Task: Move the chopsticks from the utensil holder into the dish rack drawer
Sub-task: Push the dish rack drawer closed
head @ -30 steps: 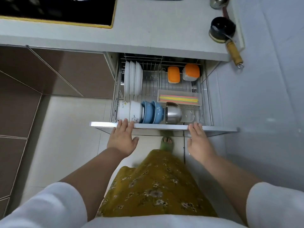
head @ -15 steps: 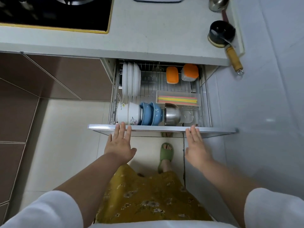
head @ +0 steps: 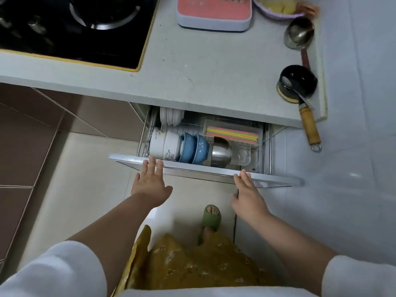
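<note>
My left hand [head: 151, 182] and right hand [head: 248, 195], both open flat, touch the drawer front [head: 203, 169]; the chopsticks [head: 232, 133] lie beyond, inside.

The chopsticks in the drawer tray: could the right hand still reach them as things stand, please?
Probably yes. The chopsticks lie in the part of the drawer not yet under the counter, open from above, and the right hand, open at the drawer front, holds nothing.
</note>
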